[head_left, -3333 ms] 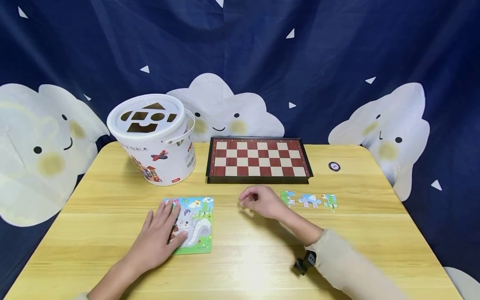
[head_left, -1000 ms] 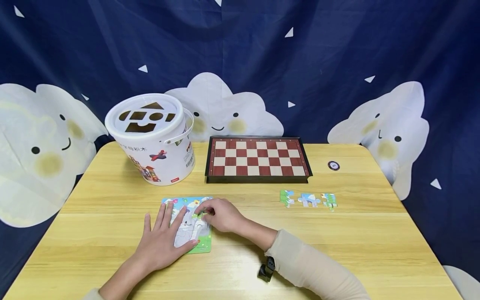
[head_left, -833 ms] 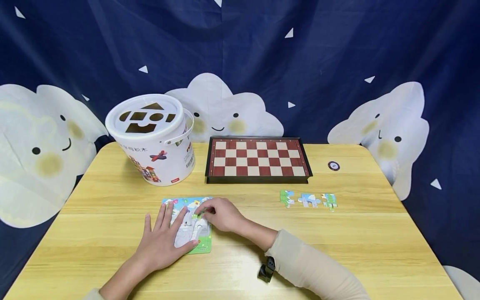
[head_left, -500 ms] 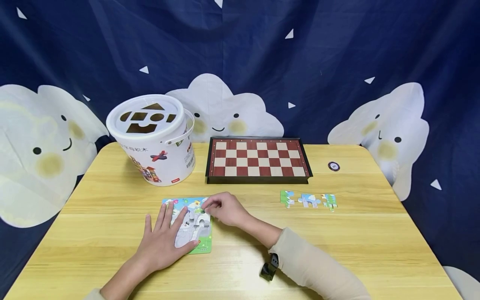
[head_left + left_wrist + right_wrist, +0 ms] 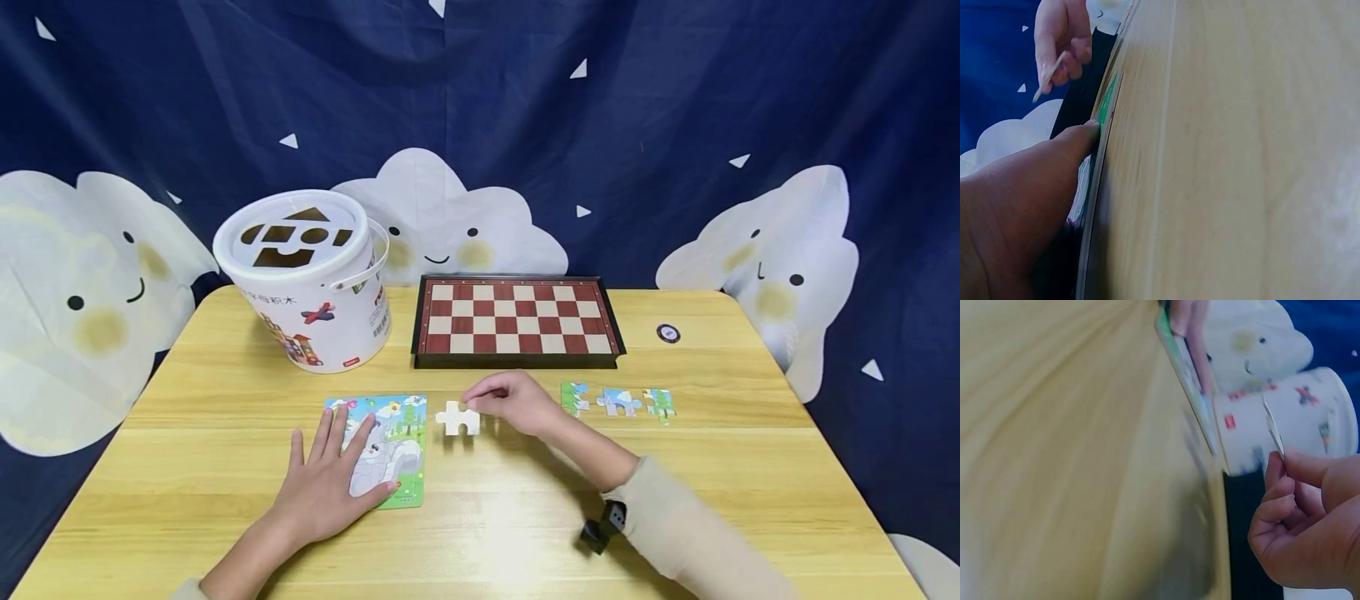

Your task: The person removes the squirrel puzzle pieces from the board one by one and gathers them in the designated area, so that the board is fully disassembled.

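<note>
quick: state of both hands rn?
Left hand: open, flat on the colourful cardboard puzzle board.
Right hand: pinching a white-backed puzzle piece.

The left hand [image 5: 324, 483] lies palm down with its fingers [image 5: 334, 425] straight and slightly spread, the thumb [image 5: 1079, 134] stretched out to the side with its tip pressed flat, and the bare forearm runs back toward the body. The right hand [image 5: 512, 402] is raised a little, knuckles up, its fingers [image 5: 1282, 487] curled inward and the thumb and forefinger pinched together on a thin flat piece that juts out beyond the fingertips. Behind it the right wrist is bare, and the forearm wears a beige sleeve [image 5: 690, 533].
</note>
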Demonstrator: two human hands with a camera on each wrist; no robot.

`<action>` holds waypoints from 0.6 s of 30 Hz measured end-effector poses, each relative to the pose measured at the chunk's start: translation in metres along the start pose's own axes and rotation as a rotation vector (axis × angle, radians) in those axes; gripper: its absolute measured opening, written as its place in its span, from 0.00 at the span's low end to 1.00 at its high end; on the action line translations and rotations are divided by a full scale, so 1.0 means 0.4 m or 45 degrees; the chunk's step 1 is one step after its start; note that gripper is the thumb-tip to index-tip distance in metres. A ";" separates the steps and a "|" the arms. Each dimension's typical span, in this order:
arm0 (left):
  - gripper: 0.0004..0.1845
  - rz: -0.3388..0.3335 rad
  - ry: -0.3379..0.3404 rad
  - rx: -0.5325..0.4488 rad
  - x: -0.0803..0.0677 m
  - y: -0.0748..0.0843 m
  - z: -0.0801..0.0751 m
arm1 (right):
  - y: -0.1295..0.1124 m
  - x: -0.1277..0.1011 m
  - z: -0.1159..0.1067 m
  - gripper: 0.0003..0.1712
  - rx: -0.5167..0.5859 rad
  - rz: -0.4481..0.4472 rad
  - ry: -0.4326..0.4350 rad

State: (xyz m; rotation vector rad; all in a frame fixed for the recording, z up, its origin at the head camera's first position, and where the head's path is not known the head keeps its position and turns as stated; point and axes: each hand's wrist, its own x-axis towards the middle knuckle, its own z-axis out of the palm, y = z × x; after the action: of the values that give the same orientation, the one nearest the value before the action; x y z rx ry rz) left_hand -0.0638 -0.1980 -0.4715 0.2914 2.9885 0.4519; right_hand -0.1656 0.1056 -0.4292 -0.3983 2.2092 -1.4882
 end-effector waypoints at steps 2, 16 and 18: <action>0.54 -0.001 0.000 0.001 0.000 0.000 0.000 | 0.006 -0.016 -0.036 0.09 0.001 0.004 0.009; 0.54 0.002 0.002 -0.001 0.000 0.000 0.002 | 0.054 -0.147 -0.277 0.13 -0.054 0.072 0.026; 0.54 0.004 0.001 0.002 0.000 0.000 0.003 | 0.062 -0.164 -0.301 0.14 -0.059 0.092 0.023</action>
State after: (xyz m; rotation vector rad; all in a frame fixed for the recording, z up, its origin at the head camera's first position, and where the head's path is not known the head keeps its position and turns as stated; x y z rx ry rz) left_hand -0.0637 -0.1976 -0.4724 0.2957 2.9898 0.4504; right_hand -0.1705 0.2421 -0.4004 -0.3171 2.2508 -1.4106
